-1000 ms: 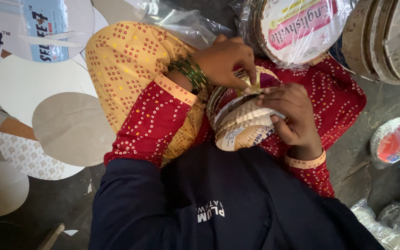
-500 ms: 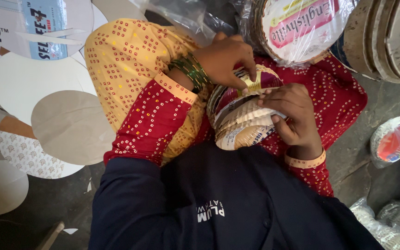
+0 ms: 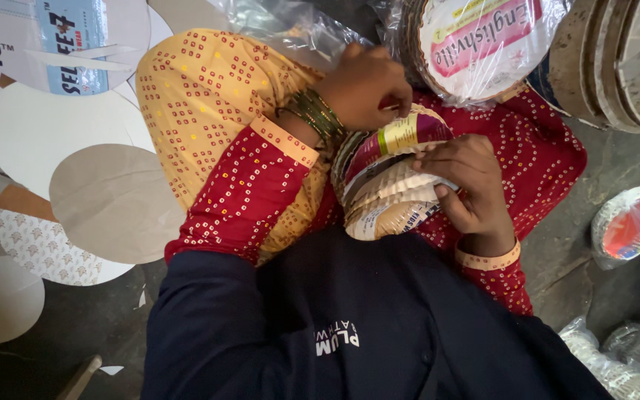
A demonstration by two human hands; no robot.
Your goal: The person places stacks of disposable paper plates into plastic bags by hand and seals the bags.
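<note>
Lower half of paper plate stack (image 3: 390, 178) hidden behind right hand (image 3: 468, 185); wrapped plate bundle (image 3: 483, 44) cut off at top edge.

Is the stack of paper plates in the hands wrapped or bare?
Bare: the stack of paper plates shows uncovered fluted rims between left hand and right hand.

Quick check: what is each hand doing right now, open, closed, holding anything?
Left hand: closed, fingers pinching the top edge of the stack of paper plates.
Right hand: closed around the same stack, gripping its side.
</note>
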